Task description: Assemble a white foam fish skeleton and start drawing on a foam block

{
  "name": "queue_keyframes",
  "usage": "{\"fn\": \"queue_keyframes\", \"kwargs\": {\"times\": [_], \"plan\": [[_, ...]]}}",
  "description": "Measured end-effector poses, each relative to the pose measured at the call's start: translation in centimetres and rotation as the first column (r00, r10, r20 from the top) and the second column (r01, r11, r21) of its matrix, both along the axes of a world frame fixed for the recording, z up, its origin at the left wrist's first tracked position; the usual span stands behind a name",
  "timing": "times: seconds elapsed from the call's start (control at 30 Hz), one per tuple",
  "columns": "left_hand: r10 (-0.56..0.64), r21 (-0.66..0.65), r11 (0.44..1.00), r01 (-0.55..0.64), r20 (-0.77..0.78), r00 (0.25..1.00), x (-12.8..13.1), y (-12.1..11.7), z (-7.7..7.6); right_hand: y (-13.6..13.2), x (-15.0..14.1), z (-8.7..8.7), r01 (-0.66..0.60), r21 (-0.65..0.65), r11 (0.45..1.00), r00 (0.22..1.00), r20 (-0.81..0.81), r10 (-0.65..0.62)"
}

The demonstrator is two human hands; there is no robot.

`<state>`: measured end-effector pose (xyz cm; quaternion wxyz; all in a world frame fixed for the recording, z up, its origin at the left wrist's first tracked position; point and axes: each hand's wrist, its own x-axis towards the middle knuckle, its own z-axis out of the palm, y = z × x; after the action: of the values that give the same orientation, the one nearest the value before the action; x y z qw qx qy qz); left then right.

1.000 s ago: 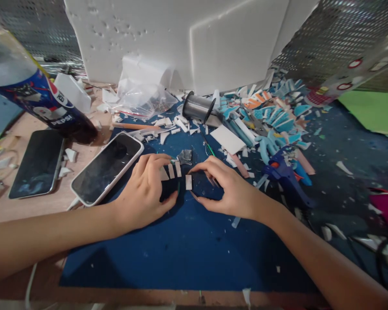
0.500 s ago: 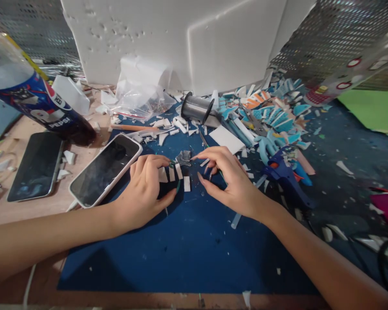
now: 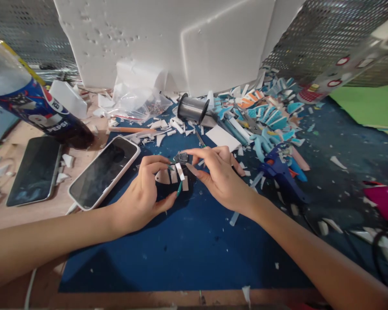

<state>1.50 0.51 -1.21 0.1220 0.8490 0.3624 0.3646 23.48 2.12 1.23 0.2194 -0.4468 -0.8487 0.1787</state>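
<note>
My left hand (image 3: 142, 189) is closed around a small row of white foam-like pieces, its thumb and fingertips at their edges. One white strip (image 3: 180, 171) stands tilted between those fingertips, beside a rounded white piece (image 3: 163, 177). Another flat strip (image 3: 185, 184) lies at the row's right end. My right hand (image 3: 221, 174) is bent close by, with thumb and index finger apart. Its thumb tip is near the tilted strip, and its index tip is at a small dark, clear piece (image 3: 182, 156). Whether it touches either one, I cannot tell.
A blue mat (image 3: 181, 254) covers the work surface. Phones (image 3: 105, 172), a Pepsi bottle (image 3: 48, 112) and a plastic bag (image 3: 139, 97) stand or lie on the left. Behind are a wire spool (image 3: 193, 108) and foam scraps. A blue glue gun (image 3: 281, 172) lies right.
My right hand has moved left, bringing its thumb and index finger up to the white strips. The strip at my left fingertips is tilted more. My view has shifted slightly.
</note>
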Motion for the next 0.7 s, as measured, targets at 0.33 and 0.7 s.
{"fn": "queue_keyframes", "kwargs": {"times": [0.33, 0.7], "plan": [[-0.050, -0.008, 0.999, 0.050, -0.050, 0.997, -0.6, -0.3, 0.5, -0.2, 0.0, 0.0, -0.001, 0.006, 1.000, 1.000, 0.001, 0.001], [-0.138, -0.049, 0.990, 0.133, -0.141, 0.980, -1.4, -0.1, 1.5, -0.8, -0.2, 0.0, -0.003, -0.136, 0.991, 0.998, -0.061, -0.005]]}}
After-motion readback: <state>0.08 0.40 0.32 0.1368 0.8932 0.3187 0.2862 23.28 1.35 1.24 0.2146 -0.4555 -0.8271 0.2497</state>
